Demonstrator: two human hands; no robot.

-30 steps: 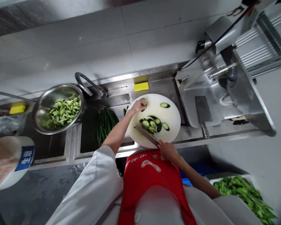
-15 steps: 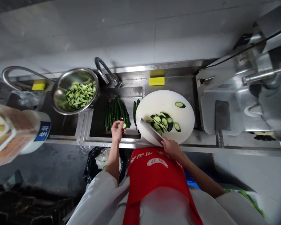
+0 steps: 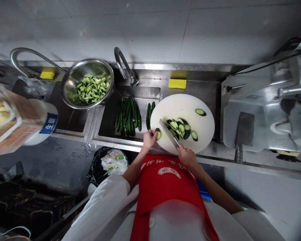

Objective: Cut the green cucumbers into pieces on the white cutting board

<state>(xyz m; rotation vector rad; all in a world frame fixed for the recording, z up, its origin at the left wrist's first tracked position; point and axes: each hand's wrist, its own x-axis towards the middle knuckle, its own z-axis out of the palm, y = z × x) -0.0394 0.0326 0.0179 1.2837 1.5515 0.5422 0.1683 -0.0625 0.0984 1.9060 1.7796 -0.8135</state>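
Observation:
My right hand (image 3: 187,156) is closed around the handle of a knife (image 3: 169,134), whose blade stands on the white round cutting board (image 3: 163,106). Sliced cucumber (image 3: 180,128) lies in a heap just right of the blade, with loose slices (image 3: 200,112) farther off on the board. At the board's left edge, my left hand (image 3: 149,139) pinches a cucumber slice (image 3: 158,133) between thumb and fingers. Whole cucumbers (image 3: 127,117) lie in the sink to the left, and a smaller group of cucumbers (image 3: 149,113) is beside the board.
A steel bowl (image 3: 67,83) of cut cucumber stands behind left, near a curved faucet (image 3: 122,67). A yellow sponge (image 3: 177,83) sits behind the board. On the right are a cleaver (image 3: 244,130) and a metal machine (image 3: 266,100). A black-lined bin (image 3: 95,170) is below left.
My left hand has moved right from over the sink cucumbers to the board's left edge, carrying the slice. The knife stays beside the heap. The whole view has shifted somewhat.

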